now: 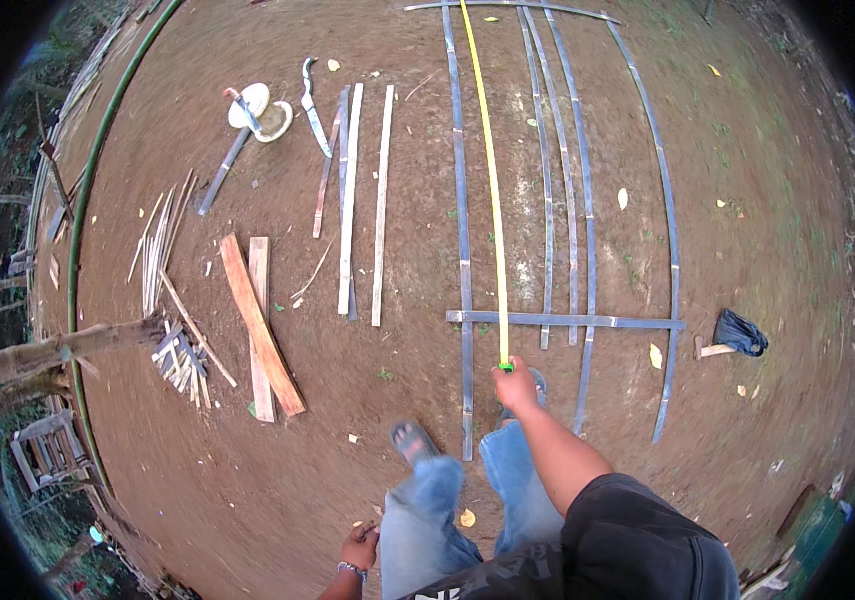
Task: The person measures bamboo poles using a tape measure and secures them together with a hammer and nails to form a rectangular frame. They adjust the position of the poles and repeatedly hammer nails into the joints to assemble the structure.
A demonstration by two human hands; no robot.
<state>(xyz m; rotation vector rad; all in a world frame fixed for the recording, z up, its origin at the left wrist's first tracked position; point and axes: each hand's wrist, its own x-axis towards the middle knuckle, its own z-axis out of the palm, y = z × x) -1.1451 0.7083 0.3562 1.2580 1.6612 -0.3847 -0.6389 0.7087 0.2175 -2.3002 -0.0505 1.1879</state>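
Grey jointed strips point(462, 220) are lying lengthwise on bare soil, a near crosspiece point(587, 320) and a far crosspiece point(582, 12) spanning them. We are finding a yellow measuring tape point(492, 200) running between the leftmost long strip and the others, passing over the near crosspiece. Our right hand point(514, 386) is gripping its green near end. Our left hand point(358, 550) is hanging low, well apart from the right, fingers curled; we cannot tell whether it is holding anything.

Close in, our left sandalled foot point(412, 442) is standing left of the leftmost strip's near end, while the right foot is partly hiding behind the right hand. To the left we are recording an orange-brown plank point(260, 325) crossing a paler plank point(259, 270), a pile of short offcuts point(182, 368), thin sticks point(157, 250), pale strips point(350, 190) and a curved blade point(314, 110). Beyond these, a log point(47, 355) is jutting inward across a green pole or hose point(74, 260).

As for containers, a black bag point(739, 332) is resting right of the frame, a wooden piece point(715, 350) showing beside it; its contents are remaining hidden. Near the blade, a white round piece point(249, 105) is lying, possibly a lid.
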